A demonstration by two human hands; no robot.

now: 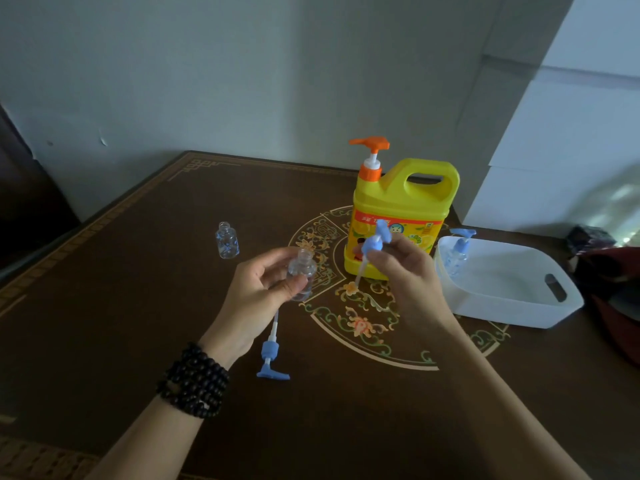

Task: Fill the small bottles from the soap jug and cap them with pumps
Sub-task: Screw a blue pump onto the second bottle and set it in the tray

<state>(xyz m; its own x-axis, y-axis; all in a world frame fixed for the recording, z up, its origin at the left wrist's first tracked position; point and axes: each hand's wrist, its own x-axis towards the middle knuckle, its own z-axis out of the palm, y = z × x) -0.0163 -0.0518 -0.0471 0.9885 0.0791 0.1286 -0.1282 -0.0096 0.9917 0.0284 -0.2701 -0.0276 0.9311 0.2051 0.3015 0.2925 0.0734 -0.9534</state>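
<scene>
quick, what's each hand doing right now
Left hand: closed on the small clear bottle, uncapped.
Right hand: closed on a blue pump.

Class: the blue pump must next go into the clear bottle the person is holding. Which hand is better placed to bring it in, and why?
The right hand: it already holds the blue pump, tube down, beside the clear bottle. The left hand is occupied steadying that bottle, mouth up.

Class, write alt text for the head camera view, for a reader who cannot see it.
Over a dark patterned table, the left hand holds an open clear bottle and the right hand a blue pump. Behind stands a yellow soap jug; a white basket holds a capped bottle, and a spare pump and open bottle lie nearby.
</scene>
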